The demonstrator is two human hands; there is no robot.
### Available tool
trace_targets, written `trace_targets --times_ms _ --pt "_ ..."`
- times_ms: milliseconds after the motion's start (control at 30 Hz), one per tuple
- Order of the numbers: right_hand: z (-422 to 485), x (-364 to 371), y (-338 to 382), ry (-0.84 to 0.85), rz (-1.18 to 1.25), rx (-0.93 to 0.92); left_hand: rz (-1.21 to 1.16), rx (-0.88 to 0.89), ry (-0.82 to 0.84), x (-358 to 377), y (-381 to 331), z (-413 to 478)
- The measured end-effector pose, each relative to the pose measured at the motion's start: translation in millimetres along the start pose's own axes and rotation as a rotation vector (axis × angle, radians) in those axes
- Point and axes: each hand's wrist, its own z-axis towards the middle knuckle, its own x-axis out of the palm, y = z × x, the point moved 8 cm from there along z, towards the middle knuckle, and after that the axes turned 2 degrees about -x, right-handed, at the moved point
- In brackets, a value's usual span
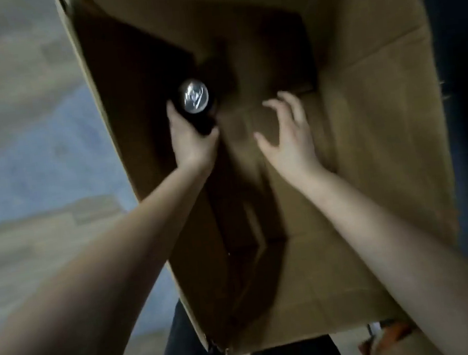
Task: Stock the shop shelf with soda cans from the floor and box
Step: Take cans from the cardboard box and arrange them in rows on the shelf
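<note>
**Head cam: you've got one can (195, 101) in your left hand (191, 148), right hand (290, 141) free inside the box (386, 165)**

So you're looking straight down into a big open cardboard box, and both your bare arms reach into it from the bottom of the shot.

Your left hand grips a dark soda can low on its body. The fingers (172, 115) curl round one side and the thumb wraps the other. The can is close to upright, tipped a little, with its silver top facing the camera. It sits up against the left inner wall of the box. Whether it's touching the box floor or is lifted off it, I honestly can't tell, because it's dark down there and the picture is blurry.

Your right hand is just beside it, further right and over the middle of the box. Its fingers (292, 106) are spread and slightly bent, palm facing down, and it holds nothing. It looks like it hangs above the folded bottom flaps rather than pressing on them, but I can't be sure.

Outside the box on the left you can see pale floor (19, 149). Dark trousers (189, 354) show under the near edge of the box. Something orange (390, 334) peeks out at the bottom right, too blurred to name. The strip right of the box is nearly black, with a couple of tiny glints.
</note>
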Motion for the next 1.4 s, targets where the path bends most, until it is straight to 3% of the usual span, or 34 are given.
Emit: trace_targets --times_ms 133,300,633,867,1000,1133,1267,1400 --pt "9 32 -21 0.089 -0.017 -0.018 -0.054 0.012 -0.090 18 -1 28" --pt "10 32 -25 0.076 0.045 0.006 -0.028 0.017 -0.119 18 -5 45" --pt "-17 -27 5 -0.029 0.137 0.066 0.048 0.121 0.022 -16 -33 12" --pt "-77 -130 99 -0.175 0.267 0.046 0.060 0.380 0.289 -98 -140 -82" --pt "-129 -180 166 -0.188 0.432 0.020 0.025 0.531 0.461 -157 -208 -164" --pt "-184 -233 213 -0.222 0.450 0.016 0.014 0.733 0.585 -203 -266 -256" --pt "-226 -288 239 -0.346 0.436 0.046 -0.135 0.875 0.676 -234 -319 -335" --pt "-290 -354 249 -0.569 0.482 0.075 -0.096 1.111 0.726 -229 -365 -432"
